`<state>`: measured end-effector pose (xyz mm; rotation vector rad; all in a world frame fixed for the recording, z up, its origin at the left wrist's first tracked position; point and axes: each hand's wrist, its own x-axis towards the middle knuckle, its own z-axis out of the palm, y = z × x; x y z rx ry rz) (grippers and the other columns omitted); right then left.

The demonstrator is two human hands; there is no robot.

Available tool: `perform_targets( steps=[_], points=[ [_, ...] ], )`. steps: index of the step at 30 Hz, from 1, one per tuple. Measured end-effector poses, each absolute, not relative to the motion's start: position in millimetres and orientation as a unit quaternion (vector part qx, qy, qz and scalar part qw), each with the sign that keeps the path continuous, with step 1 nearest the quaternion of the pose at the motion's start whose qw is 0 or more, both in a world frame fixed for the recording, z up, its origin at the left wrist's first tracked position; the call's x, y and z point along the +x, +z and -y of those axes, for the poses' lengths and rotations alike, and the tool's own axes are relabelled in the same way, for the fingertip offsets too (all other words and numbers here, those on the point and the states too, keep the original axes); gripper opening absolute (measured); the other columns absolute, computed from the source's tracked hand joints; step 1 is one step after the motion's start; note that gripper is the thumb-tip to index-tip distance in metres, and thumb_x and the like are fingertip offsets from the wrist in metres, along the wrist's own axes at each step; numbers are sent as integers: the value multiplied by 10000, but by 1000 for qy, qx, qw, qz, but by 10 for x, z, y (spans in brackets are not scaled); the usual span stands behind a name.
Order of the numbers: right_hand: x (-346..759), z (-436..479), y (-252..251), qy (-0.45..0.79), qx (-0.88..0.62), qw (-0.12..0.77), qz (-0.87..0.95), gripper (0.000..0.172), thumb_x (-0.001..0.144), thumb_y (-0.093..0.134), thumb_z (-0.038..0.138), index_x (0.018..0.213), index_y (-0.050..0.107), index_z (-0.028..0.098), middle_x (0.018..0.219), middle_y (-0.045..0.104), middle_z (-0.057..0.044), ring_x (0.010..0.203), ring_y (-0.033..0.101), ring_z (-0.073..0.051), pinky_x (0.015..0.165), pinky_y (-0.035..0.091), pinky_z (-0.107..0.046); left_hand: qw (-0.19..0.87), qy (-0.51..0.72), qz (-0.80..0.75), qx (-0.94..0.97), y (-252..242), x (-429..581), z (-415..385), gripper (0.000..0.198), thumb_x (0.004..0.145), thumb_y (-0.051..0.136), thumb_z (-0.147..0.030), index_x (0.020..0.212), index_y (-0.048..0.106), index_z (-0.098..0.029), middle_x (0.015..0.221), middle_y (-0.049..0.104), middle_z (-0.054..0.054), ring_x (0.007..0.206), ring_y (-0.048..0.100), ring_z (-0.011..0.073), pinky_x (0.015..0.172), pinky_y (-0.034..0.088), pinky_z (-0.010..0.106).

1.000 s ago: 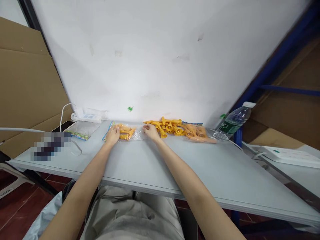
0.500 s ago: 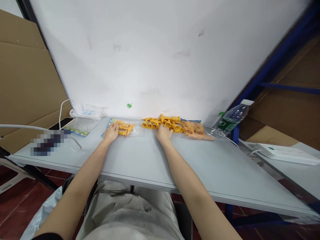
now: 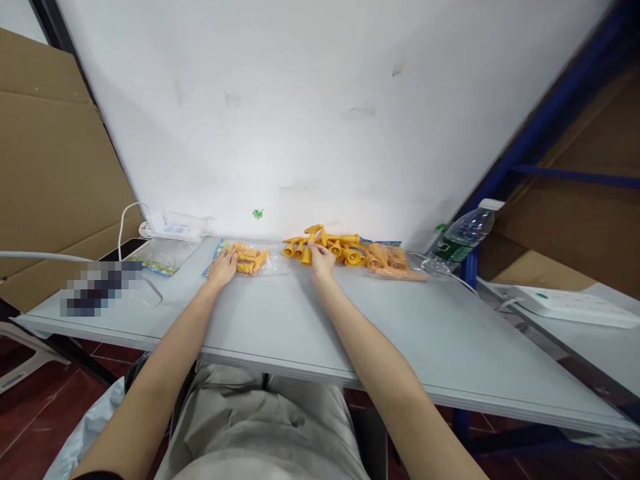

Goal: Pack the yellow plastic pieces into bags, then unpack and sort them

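Note:
My right hand [image 3: 323, 261] pinches a yellow plastic toy hammer [image 3: 307, 258], which stands tilted up with its T-shaped head at the top and flared handle end at the bottom. Around it lies a pile of similar toy hammers [image 3: 353, 257], their hollow ends facing me. Flat over the left end of a clear plastic bag [image 3: 273, 264] rests my left hand [image 3: 223, 266], fingers stretched out. Several yellow toy pieces [image 3: 253, 256] show inside that bag, partly covered by the hand. Right of the pile is another clear bag with orange-yellow toys [image 3: 393, 260].
A flat clear bag with a colourful header [image 3: 163, 257] and a white power strip [image 3: 175, 231] lie at left, near cables and a phone [image 3: 120, 249]. A water bottle [image 3: 467, 235] leans at right. White board [image 3: 320, 133] backs the grey table [image 3: 280, 320].
My right hand has closed on one toy hammer and lifted it from the pile, tilting it upright. My left hand stays on the bag.

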<state>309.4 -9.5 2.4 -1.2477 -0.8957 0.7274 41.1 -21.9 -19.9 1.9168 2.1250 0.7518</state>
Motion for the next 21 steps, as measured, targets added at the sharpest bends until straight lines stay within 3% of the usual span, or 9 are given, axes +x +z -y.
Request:
perform_targets(
  steps=[5, 10, 15, 18, 21],
  points=[
    [2958, 115, -6, 500, -452, 679, 291, 239, 672, 763, 319, 677, 562, 190, 609, 594, 29, 528, 502, -99, 481, 394, -232, 94, 247, -719, 642, -186, 423, 231, 518, 976, 258, -382, 1425, 471, -236, 1530, 397, 61, 1424, 345, 228, 1160, 301, 425],
    [2859, 202, -45, 535, -449, 640, 321, 273, 624, 774, 180, 726, 522, 210, 692, 638, 28, 555, 554, -99, 454, 382, -202, 98, 242, -724, 638, -154, 440, 256, 521, 973, 266, -377, 1432, 463, -229, 1534, 390, 66, 1427, 339, 231, 1165, 292, 427],
    [2868, 267, 45, 595, -457, 562, 350, 155, 787, 667, 305, 823, 550, 211, 852, 685, -35, 657, 656, -144, 510, 466, -230, 100, 256, -719, 639, -165, 435, 252, 522, 967, 275, -383, 1422, 480, -230, 1526, 401, 70, 1426, 341, 241, 1165, 292, 435],
    [2937, 233, 68, 579, -496, 534, 364, 207, 879, 539, 420, 851, 544, 215, 806, 672, -35, 609, 648, -153, 510, 469, -252, 100, 265, -714, 641, -184, 426, 240, 518, 963, 283, -377, 1419, 482, -232, 1524, 405, 69, 1422, 348, 244, 1168, 283, 448],
    [3034, 169, 21, 484, -552, 503, 456, 222, 900, 493, 395, 776, 537, 216, 689, 632, -23, 548, 580, -148, 514, 441, -265, 102, 265, -711, 643, -197, 419, 228, 518, 965, 278, -380, 1416, 484, -231, 1524, 406, 66, 1424, 344, 242, 1170, 278, 444]
  ],
)
